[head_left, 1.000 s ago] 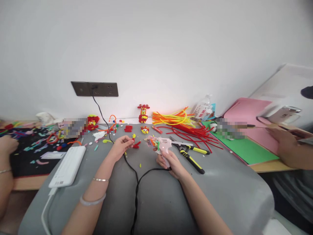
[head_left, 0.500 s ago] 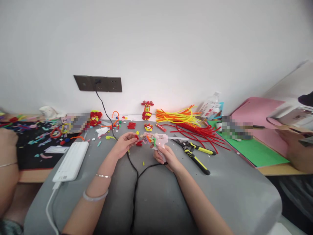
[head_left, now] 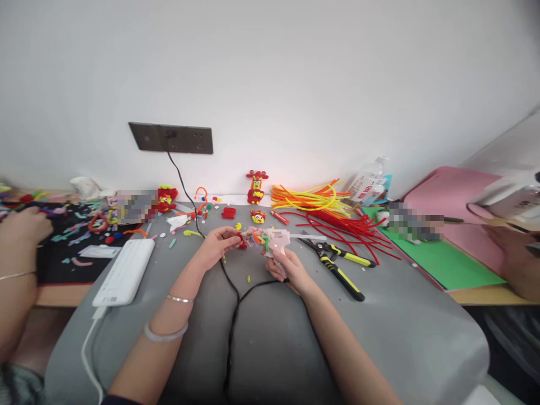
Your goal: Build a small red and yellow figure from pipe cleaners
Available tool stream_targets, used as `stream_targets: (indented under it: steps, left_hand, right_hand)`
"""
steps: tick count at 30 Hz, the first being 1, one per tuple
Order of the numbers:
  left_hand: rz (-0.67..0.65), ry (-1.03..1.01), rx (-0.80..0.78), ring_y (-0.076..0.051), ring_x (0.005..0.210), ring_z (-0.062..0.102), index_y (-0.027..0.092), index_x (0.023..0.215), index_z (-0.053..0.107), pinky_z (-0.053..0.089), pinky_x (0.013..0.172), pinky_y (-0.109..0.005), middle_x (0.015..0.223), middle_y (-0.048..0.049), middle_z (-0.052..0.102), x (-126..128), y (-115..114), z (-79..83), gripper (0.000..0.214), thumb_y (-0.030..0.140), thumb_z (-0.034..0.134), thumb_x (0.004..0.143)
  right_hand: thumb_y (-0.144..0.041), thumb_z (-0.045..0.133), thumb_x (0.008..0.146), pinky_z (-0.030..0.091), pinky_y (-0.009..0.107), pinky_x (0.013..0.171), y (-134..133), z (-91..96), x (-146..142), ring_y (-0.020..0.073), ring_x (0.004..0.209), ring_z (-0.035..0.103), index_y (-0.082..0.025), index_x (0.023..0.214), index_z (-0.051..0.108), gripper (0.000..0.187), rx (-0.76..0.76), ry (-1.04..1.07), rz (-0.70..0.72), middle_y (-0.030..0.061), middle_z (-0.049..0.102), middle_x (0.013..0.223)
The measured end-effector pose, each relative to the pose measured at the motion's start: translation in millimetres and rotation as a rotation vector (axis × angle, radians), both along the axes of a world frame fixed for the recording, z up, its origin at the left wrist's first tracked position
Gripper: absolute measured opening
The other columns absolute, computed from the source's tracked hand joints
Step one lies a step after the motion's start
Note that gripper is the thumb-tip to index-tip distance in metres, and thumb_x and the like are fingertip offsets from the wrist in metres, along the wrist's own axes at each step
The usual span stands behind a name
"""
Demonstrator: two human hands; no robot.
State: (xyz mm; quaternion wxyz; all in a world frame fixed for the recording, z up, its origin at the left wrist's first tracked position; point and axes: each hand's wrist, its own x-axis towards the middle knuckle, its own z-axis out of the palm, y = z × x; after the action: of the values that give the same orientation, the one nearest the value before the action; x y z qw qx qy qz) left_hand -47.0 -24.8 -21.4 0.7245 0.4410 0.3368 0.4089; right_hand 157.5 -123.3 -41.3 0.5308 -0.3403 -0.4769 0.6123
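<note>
Glue gun, pale pink, up above the grey table, and the right hand has it, fingers curled firmly round the handle! A clump of coloured scraps crowds its nozzle end, and right there, just left of the glue gun, the left hand pinches a small red fuzzy piece, thumb and fingertips closed on it. Nozzle and piece are ever so near; whether they touch, I can't tell from here. Out of the back of the glue gun pokes a pale glue stick, with black-and-yellow pliers lying to the right of the gun. Behind the glue gun, look, a little face in red and yellow, and farther back a red figure standing upright by the wall! Behind and to the right, yellow and orange stems lie heaped, red stems fanning out in front of them. Well off to the left of the glue gun sits a white power bank, and beyond it a co-worker's hand over a black mat.
</note>
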Motion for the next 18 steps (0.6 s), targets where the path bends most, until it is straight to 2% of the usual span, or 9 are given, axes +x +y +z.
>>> stream_targets:
  steps: [7, 18]
  left_hand:
    - [0.000, 0.006, 0.000, -0.012, 0.066, 0.068, 0.015, 0.076, 0.073, 0.054, 0.067, -0.022, 0.071, -0.0006, 0.073, -0.1, -0.1, -0.1, 0.035, 0.027, 0.092, 0.049]
    - [-0.003, 0.000, 0.014, -0.012, 0.066, 0.068, 0.014, 0.077, 0.072, 0.054, 0.069, -0.023, 0.071, -0.0012, 0.073, -0.5, 0.2, -0.5, 0.033, 0.026, 0.092, 0.052]
  right_hand:
    - [-0.054, 0.057, 0.088, 0.015, 0.023, 0.042, -0.3, 1.7, -1.5, 0.0042, 0.038, 0.029, -0.012, 0.093, 0.057, 0.042, -0.013, -0.014, -0.011, -0.0085, 0.038, 0.052]
    - [-0.056, 0.058, 0.087, 0.016, 0.023, 0.042, -0.3, 1.3, -2.0, 0.0044, 0.037, 0.029, -0.013, 0.090, 0.056, 0.043, -0.016, -0.048, -0.028, -0.0089, 0.038, 0.051]
